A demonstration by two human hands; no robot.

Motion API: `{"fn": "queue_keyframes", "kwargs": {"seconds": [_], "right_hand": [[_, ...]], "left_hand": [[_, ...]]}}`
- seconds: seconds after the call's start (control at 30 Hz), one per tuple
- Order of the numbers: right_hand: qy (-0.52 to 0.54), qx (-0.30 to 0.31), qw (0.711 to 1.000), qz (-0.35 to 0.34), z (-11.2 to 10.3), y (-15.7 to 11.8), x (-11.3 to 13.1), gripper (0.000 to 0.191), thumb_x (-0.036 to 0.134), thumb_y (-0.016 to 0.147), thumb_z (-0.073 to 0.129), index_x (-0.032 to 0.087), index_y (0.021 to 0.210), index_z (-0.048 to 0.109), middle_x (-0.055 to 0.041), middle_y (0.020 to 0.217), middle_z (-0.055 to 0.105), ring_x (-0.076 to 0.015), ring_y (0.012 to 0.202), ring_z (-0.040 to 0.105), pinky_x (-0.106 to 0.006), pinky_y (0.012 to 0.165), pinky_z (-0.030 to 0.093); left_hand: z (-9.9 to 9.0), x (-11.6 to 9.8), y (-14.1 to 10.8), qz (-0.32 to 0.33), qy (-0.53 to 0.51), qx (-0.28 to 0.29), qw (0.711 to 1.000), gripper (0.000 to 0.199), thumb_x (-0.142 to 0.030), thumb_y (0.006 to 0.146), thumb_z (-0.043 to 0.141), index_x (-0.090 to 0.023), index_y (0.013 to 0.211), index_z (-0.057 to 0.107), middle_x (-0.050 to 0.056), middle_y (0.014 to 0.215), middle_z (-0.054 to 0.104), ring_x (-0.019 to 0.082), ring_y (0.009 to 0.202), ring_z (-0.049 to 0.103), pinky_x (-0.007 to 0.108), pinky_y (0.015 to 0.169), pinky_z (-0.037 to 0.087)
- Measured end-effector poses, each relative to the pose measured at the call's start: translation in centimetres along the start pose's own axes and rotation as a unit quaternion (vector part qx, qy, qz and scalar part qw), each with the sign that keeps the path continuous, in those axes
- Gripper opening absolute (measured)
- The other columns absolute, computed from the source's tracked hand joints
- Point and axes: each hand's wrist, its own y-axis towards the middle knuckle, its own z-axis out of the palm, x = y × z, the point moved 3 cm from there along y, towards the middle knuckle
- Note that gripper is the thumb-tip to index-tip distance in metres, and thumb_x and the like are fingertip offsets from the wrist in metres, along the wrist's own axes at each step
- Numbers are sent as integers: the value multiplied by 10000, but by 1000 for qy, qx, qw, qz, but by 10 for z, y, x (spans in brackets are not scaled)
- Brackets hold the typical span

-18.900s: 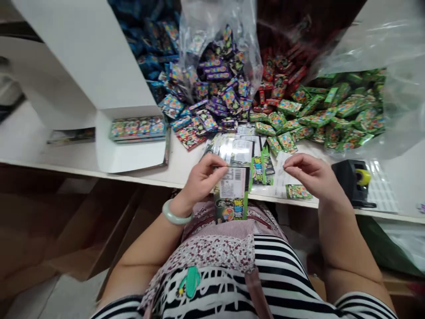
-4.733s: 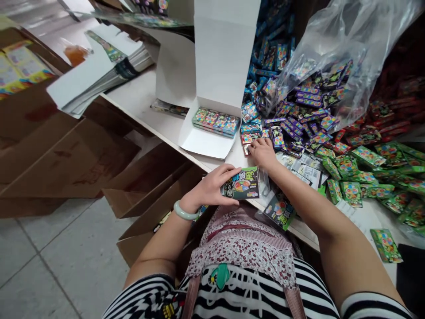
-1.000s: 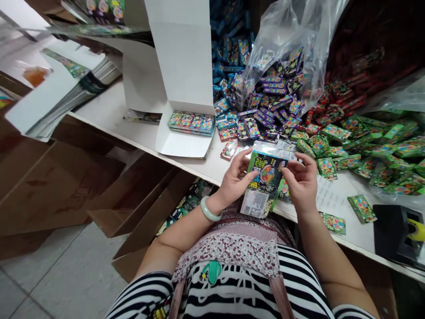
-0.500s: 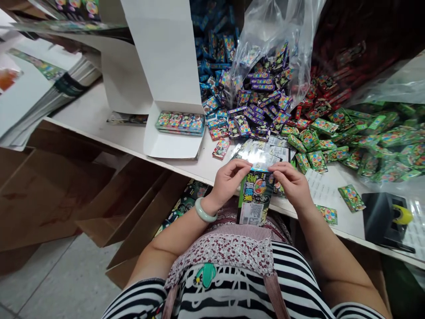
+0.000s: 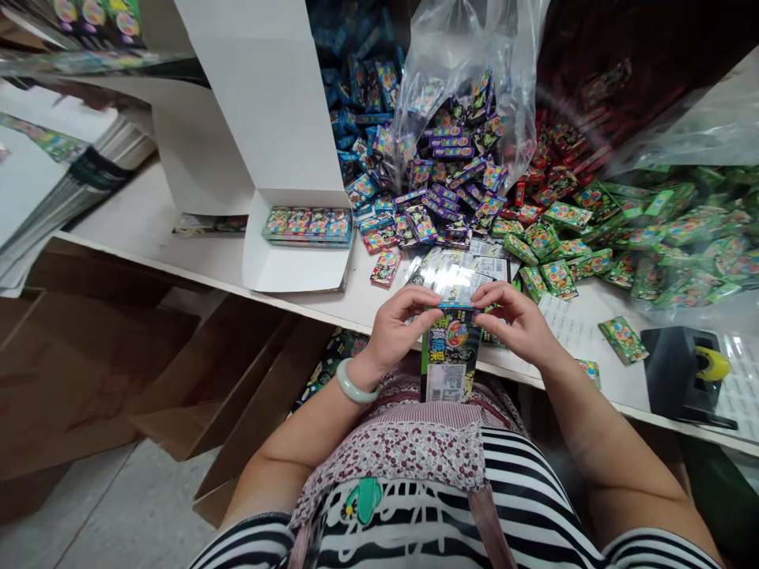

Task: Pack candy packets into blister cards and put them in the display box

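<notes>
Between my two hands is a flat black candy packet (image 5: 451, 348) with coloured lettering and a white label panel. It hangs at the table's front edge, against my apron. My left hand (image 5: 406, 320), with a pale green bangle on its wrist, pinches the packet's upper left corner between thumb and fingers. My right hand (image 5: 513, 316) pinches the upper right corner. A narrow blue strip runs along the top edge between my fingertips. Just beyond lie more flat shiny packets (image 5: 444, 273), partly hidden by my hands.
Piles of small purple candy boxes (image 5: 442, 201), blue boxes (image 5: 361, 118), red boxes (image 5: 560, 178) and green boxes (image 5: 676, 229) spread across the back. An open white carton (image 5: 290, 269) holds a row of small boxes. A black tape dispenser (image 5: 676, 375) stands right; cardboard boxes (image 5: 107, 363) sit below left.
Both hands still hold the packet's top edge; the fingers have shifted along it, and the thumbs now sit lower on its front. The whole view has moved slightly.
</notes>
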Motion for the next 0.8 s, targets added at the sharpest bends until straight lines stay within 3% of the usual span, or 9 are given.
{"fn": "queue_keyframes", "kwargs": {"seconds": [0.13,0.23,0.4,0.53,0.67,0.8], "right_hand": [[35,-10,998,59,3,11,8,268,442,773,756,219,802,608,-5,789,631,-135,698,578,-282,608,491],[63,7,992,109,4,20,13,300,435,706,800,210,792,621,15,727,619,-119,640,551,-279,601,481],[76,59,984,152,2,19,17,307,429,674,818,192,729,630,-3,739,649,-119,631,569,-282,601,483],[53,51,988,135,2,12,14,300,458,721,785,192,762,651,-22,761,673,-132,652,589,-274,574,480],[12,25,994,106,1,11,16,306,484,751,761,200,799,655,-18,758,674,-130,627,576,-267,537,463],[-76,77,994,7,-1,8,28,242,422,873,662,212,755,645,-48,820,686,-169,767,624,-315,674,509]], "left_hand": [[3,-9,9,-41,18,-6,999,94,-249,834,709,-176,814,655,15,809,667,112,754,632,240,671,527],[5,-12,17,-70,20,1,997,94,-219,806,714,-171,792,635,-2,757,651,96,676,600,223,597,486],[1,-13,18,-58,3,49,997,102,-203,807,711,-174,752,631,5,762,639,107,726,598,249,665,501],[-4,-16,13,-29,20,95,995,157,-266,896,653,-184,763,653,39,859,675,132,833,633,299,778,528],[-7,-18,10,-2,41,97,994,183,-314,931,627,-201,791,663,50,883,684,148,866,648,323,802,543],[-7,-16,7,11,43,94,995,178,-319,933,629,-202,804,667,50,877,683,152,860,653,323,796,553]]}}
